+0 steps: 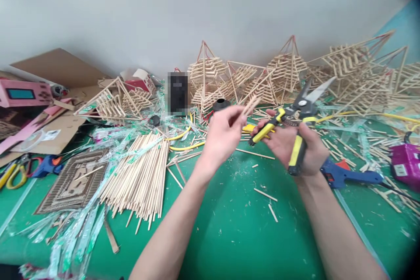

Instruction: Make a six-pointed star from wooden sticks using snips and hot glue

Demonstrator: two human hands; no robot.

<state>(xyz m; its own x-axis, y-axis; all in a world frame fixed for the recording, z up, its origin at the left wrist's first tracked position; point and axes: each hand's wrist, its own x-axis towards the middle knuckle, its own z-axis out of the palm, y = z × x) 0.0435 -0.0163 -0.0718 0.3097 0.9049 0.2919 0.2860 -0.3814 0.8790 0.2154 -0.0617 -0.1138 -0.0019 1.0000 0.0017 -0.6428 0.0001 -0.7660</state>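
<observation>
My left hand (223, 138) is closed, with short wooden sticks (252, 104) pinched between thumb and fingers, their ends pointing up and to the right. In my right hand (315, 153) rests a pair of yellow-and-black pruning shears (298, 157). Their handles are spread apart and their blades gape upward, with the thumb over one grip. Between the two hands there is a small gap. Below them, cut stick pieces (265, 194) lie on the green table (236, 236).
To the left is a large pile of wooden sticks (141, 179) beside a corrugated cardboard piece (75, 179). Pyramid-shaped stick frames (206, 70) line the wall. A blue glue gun (351, 176) and a purple box (405, 166) stand at right. Plastic strips (82, 227) litter the front left.
</observation>
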